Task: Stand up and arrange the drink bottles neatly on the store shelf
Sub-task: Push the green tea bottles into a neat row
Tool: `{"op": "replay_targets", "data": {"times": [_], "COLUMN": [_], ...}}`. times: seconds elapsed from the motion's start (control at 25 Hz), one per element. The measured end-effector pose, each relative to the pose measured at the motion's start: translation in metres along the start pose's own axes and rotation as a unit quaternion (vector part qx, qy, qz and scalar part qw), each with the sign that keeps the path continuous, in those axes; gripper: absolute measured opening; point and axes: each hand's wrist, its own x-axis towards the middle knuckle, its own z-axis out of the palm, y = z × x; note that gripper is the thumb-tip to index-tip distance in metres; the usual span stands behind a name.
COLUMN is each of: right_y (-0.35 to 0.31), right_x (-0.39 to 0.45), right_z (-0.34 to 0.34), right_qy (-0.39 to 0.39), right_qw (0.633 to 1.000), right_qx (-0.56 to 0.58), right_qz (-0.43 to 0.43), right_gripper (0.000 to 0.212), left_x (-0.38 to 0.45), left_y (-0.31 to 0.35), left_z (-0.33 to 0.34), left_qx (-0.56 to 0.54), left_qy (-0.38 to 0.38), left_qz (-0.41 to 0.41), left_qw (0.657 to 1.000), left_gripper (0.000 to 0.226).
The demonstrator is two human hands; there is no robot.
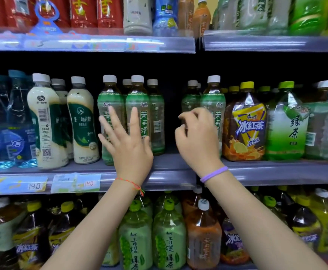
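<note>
On the middle shelf (pixel 171 168) stand green-labelled tea bottles with white caps. My left hand (pixel 126 141) is spread open, its fingers straight, in front of two front bottles, one on the left (pixel 110 98) and one on the right (pixel 137 98); a third bottle (pixel 156 117) stands just right of them. A dark gap separates this group from another green tea bottle (pixel 214 96) and one behind it (pixel 191 96). My right hand (pixel 196 135) hovers in front of that pair with fingers curled and nothing visible in its grip.
Milk-tea bottles (pixel 81 121) and blue bottles (pixel 13 123) stand to the left. Large iced-tea (pixel 245 129) and green-tea (pixel 287 125) bottles stand to the right. Price tags (pixel 75 183) line the shelf edge. Other full shelves lie above (pixel 100 43) and below.
</note>
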Motion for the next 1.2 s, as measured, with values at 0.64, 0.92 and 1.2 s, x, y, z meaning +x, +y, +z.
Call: {"op": "replay_targets", "data": {"times": [0.64,0.92,1.2], "right_y": [0.037,0.017,0.045], "right_x": [-0.012,-0.017,0.018], "right_z": [-0.012,0.003,0.012], "right_qy": [-0.047,-0.159,-0.184], "right_qw": [0.963,0.983,0.966], "right_qx": [-0.264,0.064,0.100], "right_qz": [-0.034,-0.067,0.153], "right_gripper": [0.040,0.073,0.071], "left_x": [-0.016,-0.016,-0.005], "left_y": [0.041,0.035,0.037], "left_z": [0.005,0.005,0.019], "left_qx": [-0.010,-0.002,0.070], "left_qy": [0.044,0.042,0.023], "left_qz": [0.128,0.118,0.129], "left_qw": [0.991,0.992,0.989], "left_gripper": [0.051,0.064,0.072]}}
